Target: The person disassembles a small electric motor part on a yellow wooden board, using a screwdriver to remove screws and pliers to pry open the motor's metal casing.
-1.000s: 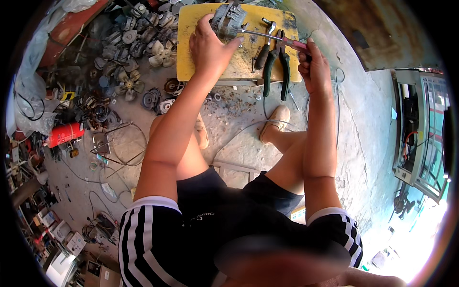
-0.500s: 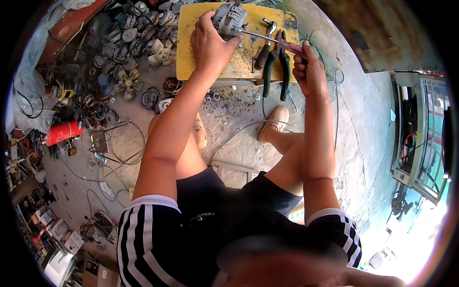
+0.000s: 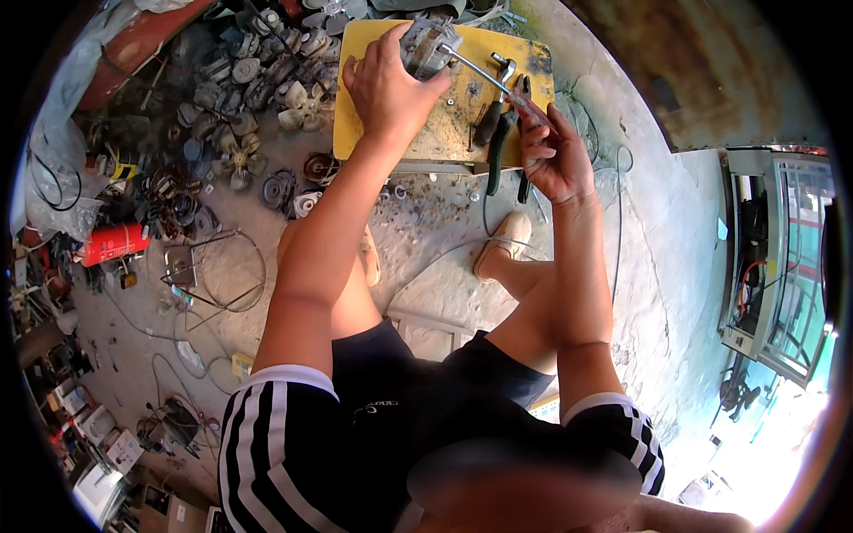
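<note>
A small grey metal motor [image 3: 430,43] sits at the far edge of the yellow worktop [image 3: 431,133]. My left hand [image 3: 386,98] is closed around its near left side, fingers at the back and thumb to the right. My right hand [image 3: 558,160] grips the reddish handle of a long-shafted screwdriver [image 3: 480,73]. The shaft slants up to the left, and its tip meets the motor's right side. Under the handle lie dark green-handled pliers [image 3: 500,151], partly hidden by my right hand. Beside them is a ratchet wrench [image 3: 490,123] with a black grip.
Old motors and fan blades [image 3: 238,160] are heaped on the floor to the left. A red cylinder [image 3: 115,242] lies farther left. A cable [image 3: 619,231] runs along the floor at right, near a metal-framed cabinet [image 3: 773,258].
My right hand has come lower and slightly left, and the screwdriver slants more steeply, its tip now higher on the motor. My left hand still holds the motor, which looks turned a little.
</note>
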{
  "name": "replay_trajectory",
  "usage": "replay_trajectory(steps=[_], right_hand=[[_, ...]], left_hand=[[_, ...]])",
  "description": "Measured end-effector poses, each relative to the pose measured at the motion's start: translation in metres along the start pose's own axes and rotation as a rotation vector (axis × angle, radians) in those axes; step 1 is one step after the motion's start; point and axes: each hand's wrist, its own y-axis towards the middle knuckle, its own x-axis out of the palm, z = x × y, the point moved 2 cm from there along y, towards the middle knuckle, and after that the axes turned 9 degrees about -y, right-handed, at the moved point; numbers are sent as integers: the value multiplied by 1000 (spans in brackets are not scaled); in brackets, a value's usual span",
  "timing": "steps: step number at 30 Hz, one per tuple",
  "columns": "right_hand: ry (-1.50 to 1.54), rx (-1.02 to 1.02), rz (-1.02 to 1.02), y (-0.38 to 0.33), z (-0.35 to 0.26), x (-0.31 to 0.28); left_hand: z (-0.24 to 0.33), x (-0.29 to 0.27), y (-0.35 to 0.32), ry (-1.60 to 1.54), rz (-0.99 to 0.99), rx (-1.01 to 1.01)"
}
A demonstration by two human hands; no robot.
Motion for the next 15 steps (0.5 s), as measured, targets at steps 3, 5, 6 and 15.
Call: replay_trajectory(steps=[3, 5, 6, 15], right_hand=[[-7, -41, -6, 1, 2, 11], [12, -68, 47, 2, 3, 15], [-84, -91, 70, 3, 2, 15], [-1055, -295, 568, -3, -12, 30]], left_hand=[[5, -11, 4, 7, 45, 43], [3, -15, 3, 33, 25, 32], [2, -16, 3, 46, 14, 26], [-2, -9, 1, 126, -89, -17]])
